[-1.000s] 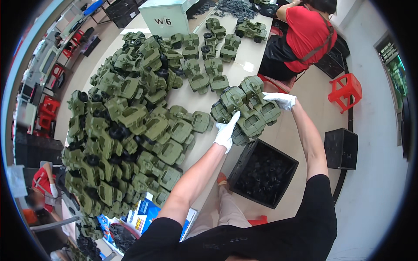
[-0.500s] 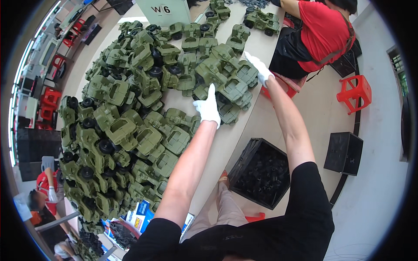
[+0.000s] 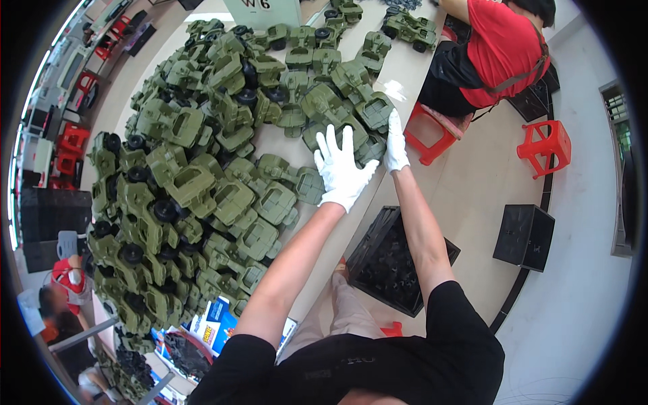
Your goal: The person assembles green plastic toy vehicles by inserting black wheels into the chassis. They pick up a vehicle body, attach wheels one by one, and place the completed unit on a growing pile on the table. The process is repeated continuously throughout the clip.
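Observation:
Both my hands wear white gloves. My left hand [image 3: 343, 172], fingers spread and stretched out, is over the near end of a small group of olive-green toy jeeps [image 3: 325, 101] by the table's right edge. On the right of that group my right hand [image 3: 395, 143] is held upright, fingers straight, beside a green jeep body [image 3: 376, 110]. Whether its palm touches the body I cannot tell. To the left rises a big heap of green toy jeeps [image 3: 192, 185], some with black wheels showing.
A pale green box [image 3: 270, 13] stands at the table's back, with a wheeled jeep [image 3: 408, 28] to its right. A co-worker in red [image 3: 503, 47] sits at the far right. Below the table's right edge is a black crate [image 3: 381, 295] of black parts. A red stool [image 3: 545, 148] stands farther right.
My right hand has come nearer and left, alongside the jeep group. My left hand has turned and spread its fingers. The upper jeeps of that group lie lower and more spread out.

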`<state>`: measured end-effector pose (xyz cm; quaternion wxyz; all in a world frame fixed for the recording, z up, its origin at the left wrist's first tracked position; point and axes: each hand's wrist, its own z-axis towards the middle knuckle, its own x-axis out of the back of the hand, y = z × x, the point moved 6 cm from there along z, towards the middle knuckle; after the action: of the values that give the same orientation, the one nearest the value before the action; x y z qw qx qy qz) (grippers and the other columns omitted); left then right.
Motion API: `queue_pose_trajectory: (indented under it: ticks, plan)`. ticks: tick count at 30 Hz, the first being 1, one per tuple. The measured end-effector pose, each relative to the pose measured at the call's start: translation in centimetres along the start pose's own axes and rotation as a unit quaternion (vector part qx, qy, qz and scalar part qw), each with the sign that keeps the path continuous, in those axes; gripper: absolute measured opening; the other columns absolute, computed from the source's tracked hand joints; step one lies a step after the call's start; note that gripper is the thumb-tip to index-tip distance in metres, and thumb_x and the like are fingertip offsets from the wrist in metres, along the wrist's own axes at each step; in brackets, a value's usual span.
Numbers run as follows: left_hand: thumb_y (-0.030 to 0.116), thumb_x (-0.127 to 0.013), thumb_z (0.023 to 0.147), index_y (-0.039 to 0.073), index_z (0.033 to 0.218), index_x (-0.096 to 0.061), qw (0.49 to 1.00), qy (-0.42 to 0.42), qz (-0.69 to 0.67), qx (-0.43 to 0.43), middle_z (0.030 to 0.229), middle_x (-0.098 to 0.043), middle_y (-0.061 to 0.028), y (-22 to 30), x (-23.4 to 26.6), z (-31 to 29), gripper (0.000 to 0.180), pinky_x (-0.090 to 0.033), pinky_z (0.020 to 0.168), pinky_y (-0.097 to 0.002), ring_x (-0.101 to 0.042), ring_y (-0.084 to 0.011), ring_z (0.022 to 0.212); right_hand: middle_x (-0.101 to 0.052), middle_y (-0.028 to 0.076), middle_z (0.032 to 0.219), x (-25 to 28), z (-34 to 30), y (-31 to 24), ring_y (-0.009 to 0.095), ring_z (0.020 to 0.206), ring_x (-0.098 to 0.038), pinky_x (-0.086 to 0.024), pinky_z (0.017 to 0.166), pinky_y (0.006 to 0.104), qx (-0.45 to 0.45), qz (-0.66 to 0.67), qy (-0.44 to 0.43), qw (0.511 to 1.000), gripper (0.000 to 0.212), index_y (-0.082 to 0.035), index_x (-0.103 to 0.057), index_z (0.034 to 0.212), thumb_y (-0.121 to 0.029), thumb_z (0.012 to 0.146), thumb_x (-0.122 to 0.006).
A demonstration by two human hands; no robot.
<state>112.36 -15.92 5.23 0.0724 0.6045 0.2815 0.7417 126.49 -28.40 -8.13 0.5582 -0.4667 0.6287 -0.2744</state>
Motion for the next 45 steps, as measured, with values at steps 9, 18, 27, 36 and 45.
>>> queue_pose_trajectory:
  ticks: [9, 18, 27, 36, 45]
  plan:
    - [0.021, -0.075, 0.070, 0.004, 0.109, -0.054, 0.987, 0.148, -0.014, -0.066, 0.132, -0.042, -0.0226, -2.0, 0.4, -0.7, 0.048, -0.048, 0.084, -0.0500, -0.055, -0.0437, 0.104, -0.054, 0.005, 0.134, -3.8, -2.6, -4.8, 0.018, 0.120, -0.051, -0.039, 0.103, 0.0334, 0.009, -0.126, 0.028, 0.992, 0.058, -0.009, -0.047, 0.138, -0.037, 0.090, -0.065]
    - [0.023, -0.078, 0.067, 0.005, 0.101, -0.056, 0.981, 0.176, -0.036, -0.077, 0.128, -0.047, -0.0209, -1.2, 3.1, -6.2, 0.044, -0.044, 0.086, -0.0507, -0.054, -0.0408, 0.105, -0.053, 0.004, 0.134, -4.0, -2.8, -4.8, 0.017, 0.121, -0.050, -0.038, 0.102, 0.0329, 0.042, -0.122, 0.022, 0.991, 0.052, -0.010, -0.049, 0.136, -0.034, 0.092, -0.063]
    - [0.035, -0.076, 0.071, 0.004, 0.111, -0.056, 0.986, 0.147, -0.018, 0.073, 0.129, -0.047, -0.0196, -1.3, 3.5, -5.5, 0.054, -0.033, 0.100, -0.0508, -0.044, -0.0390, 0.120, -0.060, 0.006, 0.122, -4.4, -2.4, -5.5, 0.017, 0.107, -0.057, -0.046, 0.092, 0.0323, 0.042, -0.182, 0.034, 0.982, 0.054, -0.010, -0.051, 0.130, -0.032, 0.086, -0.071]
    - [0.030, -0.074, 0.072, 0.015, 0.140, -0.045, 0.951, -0.054, 0.190, -0.236, 0.149, -0.037, -0.0111, 1.5, -1.0, -6.2, 0.075, -0.022, 0.107, -0.0638, -0.030, -0.0350, 0.140, -0.068, 0.006, 0.100, -5.4, -2.1, -7.2, 0.015, 0.088, -0.062, -0.051, 0.080, 0.0298, 0.045, -0.163, 0.020, 0.985, 0.040, -0.001, -0.064, 0.109, -0.018, 0.076, -0.081]
    - [0.019, -0.064, 0.076, 0.011, 0.108, -0.066, 0.947, 0.024, 0.185, -0.261, 0.140, -0.048, -0.0100, -0.4, -1.2, -3.6, 0.033, -0.024, 0.105, -0.0643, -0.033, -0.0369, 0.137, -0.061, 0.011, 0.116, -3.8, 0.7, -6.5, 0.020, 0.105, -0.057, -0.048, 0.089, 0.0344, 0.081, -0.264, -0.053, 0.960, 0.052, -0.003, -0.063, 0.114, -0.028, 0.073, -0.082]
